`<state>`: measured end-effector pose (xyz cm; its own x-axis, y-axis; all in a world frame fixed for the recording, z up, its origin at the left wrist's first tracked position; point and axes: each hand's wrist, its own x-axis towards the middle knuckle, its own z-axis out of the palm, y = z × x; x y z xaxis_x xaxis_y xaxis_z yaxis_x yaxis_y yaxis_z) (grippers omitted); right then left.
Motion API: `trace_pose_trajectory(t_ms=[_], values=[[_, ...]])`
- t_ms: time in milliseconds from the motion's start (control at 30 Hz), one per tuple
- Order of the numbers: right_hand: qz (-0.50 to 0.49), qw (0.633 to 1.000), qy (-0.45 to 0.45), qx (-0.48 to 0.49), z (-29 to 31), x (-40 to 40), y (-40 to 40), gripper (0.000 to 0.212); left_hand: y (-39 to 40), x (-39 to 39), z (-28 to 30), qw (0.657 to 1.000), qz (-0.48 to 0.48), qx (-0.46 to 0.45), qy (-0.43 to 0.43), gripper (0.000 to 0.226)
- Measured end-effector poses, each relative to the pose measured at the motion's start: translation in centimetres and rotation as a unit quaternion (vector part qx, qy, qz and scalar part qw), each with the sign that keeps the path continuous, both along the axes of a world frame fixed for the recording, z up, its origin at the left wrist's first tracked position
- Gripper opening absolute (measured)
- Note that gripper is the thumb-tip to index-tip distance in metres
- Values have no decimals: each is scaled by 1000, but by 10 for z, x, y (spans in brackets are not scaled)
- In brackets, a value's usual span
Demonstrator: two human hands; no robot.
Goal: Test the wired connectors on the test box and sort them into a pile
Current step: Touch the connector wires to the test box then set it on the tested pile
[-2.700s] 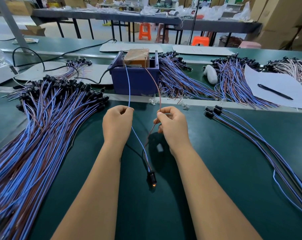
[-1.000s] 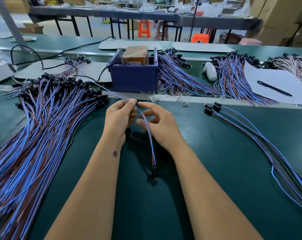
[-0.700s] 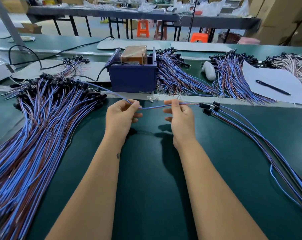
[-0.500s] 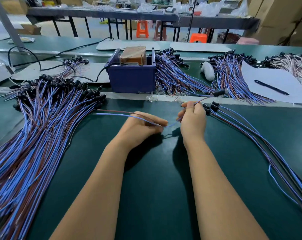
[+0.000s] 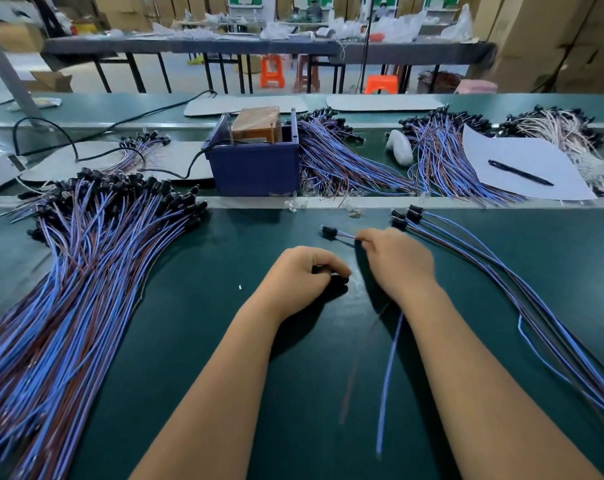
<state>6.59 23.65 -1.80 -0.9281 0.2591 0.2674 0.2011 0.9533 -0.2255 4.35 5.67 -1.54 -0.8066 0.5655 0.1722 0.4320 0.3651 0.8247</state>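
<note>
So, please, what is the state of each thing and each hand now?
Right hand: pinches one blue-and-brown wired connector, wires trailing blurred.
Left hand: curled, whether it holds anything is unclear.
Small pile of wired connectors: lying at right.
Big pile of wired connectors: lying at left.
Blue plastic test box: upright, cable attached.
Black pen: lying on white paper.

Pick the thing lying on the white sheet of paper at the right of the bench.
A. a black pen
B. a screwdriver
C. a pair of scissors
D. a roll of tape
A: a black pen lies slantwise on the white sheet, with nothing else on it.
</note>
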Motion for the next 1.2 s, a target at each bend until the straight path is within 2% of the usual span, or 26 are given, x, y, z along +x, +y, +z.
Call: trace_pose_trajectory(t_ms=[200,333,467,567,667,733,800,867,933,1000,1100,1133,1200], values=[[-100,986,-28,130,14,27,63,33,1,-1,1,1000,9,-5,-19,48],[-167,969,-55,171,20,31,72,36,3,-1,-1,1000,17,-7,-18,49],[-148,977,-23,153,22,18,42,35,4,-1,-3,999,25,-4,-27,51],[-93,993,-11,73,24,2,6,37,6,0,-4,998,25,28,-47,52],[-35,995,15,-92,22,-16,-34,39,5,-1,-1,998,58,39,-8,47],[-5,964,41,-264,19,-24,-62,36,2,-7,0,988,141,49,31,41],[0,920,64,-386,12,-27,-82,29,-3,-12,0,970,219,108,15,39],[-7,923,75,-377,6,-27,-91,24,-7,-16,0,952,266,149,-4,38],[0,927,78,-366,2,-27,-88,23,-13,-18,-1,944,295,145,-16,36],[20,918,75,-389,0,-26,-82,21,-23,-20,2,935,336,109,19,33],[34,910,77,-406,0,-23,-80,21,-47,-31,2,892,431,-42,132,27],[38,911,77,-403,-1,-22,-81,22,-55,-36,2,879,451,-105,110,26],[47,921,72,-380,-1,-21,-83,22,-68,-39,4,867,457,-201,5,29]])
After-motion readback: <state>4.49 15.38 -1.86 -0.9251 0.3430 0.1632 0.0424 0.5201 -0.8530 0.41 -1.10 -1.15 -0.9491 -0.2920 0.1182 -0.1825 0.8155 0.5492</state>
